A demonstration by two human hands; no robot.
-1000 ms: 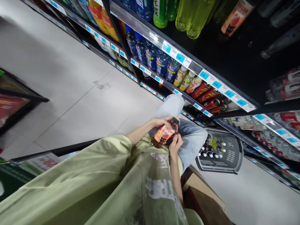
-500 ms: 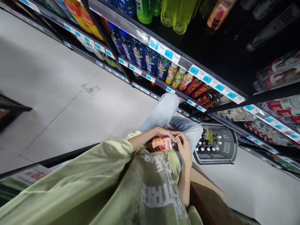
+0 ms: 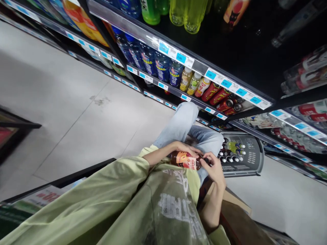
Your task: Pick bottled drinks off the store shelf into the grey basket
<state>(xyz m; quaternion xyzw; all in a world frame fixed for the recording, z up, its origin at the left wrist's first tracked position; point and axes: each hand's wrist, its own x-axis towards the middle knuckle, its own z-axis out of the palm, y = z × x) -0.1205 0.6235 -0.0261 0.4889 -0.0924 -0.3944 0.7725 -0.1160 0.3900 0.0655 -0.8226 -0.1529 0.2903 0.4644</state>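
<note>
In my lap lies a bottle of dark drink (image 3: pixel 186 160) with a peach-coloured fruit label. Its capped end points to the right. My left hand (image 3: pixel 186 148) curls over the far side of the bottle, fingers reaching toward the neck. At the neck, my right hand (image 3: pixel 214 167) is closed, with thumb and fingertips around the dark cap. Part of the cap is hidden by those fingers. A similar bottle with a peach label (image 3: pixel 235 13) stands on the upper shelf.
A grey basket (image 3: pixel 251 158) with several bottles stands on the floor to the right, beside my bent knee (image 3: pixel 185 115). Ahead run drink shelves (image 3: pixel 143 32) with price tags. A cardboard box (image 3: pixel 236 199) is by my right elbow. A dark-framed stand (image 3: pixel 22 125) is at left.
The bottle and both hands have shifted slightly right. My right hand has turned, its wrist swinging outward and its fingers now around the cap end.
</note>
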